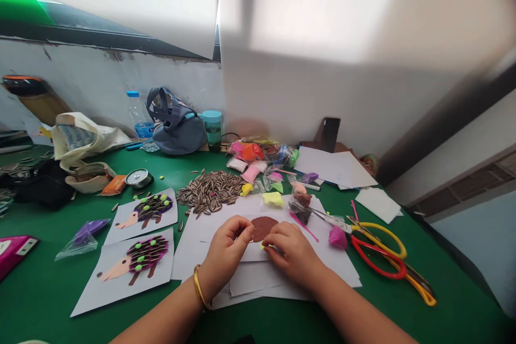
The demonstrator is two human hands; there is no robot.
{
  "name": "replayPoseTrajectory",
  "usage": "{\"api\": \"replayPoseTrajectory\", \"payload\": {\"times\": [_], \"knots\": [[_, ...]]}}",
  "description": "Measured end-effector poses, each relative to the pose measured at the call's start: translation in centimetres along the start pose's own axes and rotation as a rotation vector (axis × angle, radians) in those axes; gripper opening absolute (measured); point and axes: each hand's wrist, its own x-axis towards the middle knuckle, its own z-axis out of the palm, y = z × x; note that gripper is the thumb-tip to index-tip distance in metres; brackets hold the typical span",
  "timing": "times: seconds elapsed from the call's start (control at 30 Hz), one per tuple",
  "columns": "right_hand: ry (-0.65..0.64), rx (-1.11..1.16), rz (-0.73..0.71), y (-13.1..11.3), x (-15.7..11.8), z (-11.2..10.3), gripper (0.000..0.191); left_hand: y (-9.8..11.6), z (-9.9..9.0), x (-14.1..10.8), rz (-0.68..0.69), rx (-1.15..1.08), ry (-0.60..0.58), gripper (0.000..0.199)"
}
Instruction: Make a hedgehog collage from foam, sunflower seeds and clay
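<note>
My left hand [229, 247], with a gold bangle at its wrist, is closed in a pinch at the left edge of a flat brown clay oval [264, 227]; what its fingertips hold, if anything, is too small to make out. My right hand [291, 249] pinches a tiny yellow-green clay piece [262, 246] just in front of the oval. The brown oval lies on stacked white paper [250, 279]. Left of my hands, two hedgehog pictures, the nearer card [157, 282] and the farther card [115, 234], carry seed spines and green clay dots.
Striped sunflower seeds [209, 191] are heaped behind the paper. Bagged coloured clay [252, 151] lies farther back. Scissors with red and yellow handles [379, 263] rest at the right. A blue bag [179, 134], bottle [141, 118] and cup [213, 126] stand by the wall.
</note>
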Motion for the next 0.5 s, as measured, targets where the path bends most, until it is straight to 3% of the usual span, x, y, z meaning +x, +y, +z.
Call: {"api": "replayPoseTrajectory", "payload": {"times": [0.5], "knots": [[-0.003,0.004,0.007,0.25,0.01,0.52,0.012,-0.17,0.12,0.15,-0.004,0.016,0.010,0.023]]}}
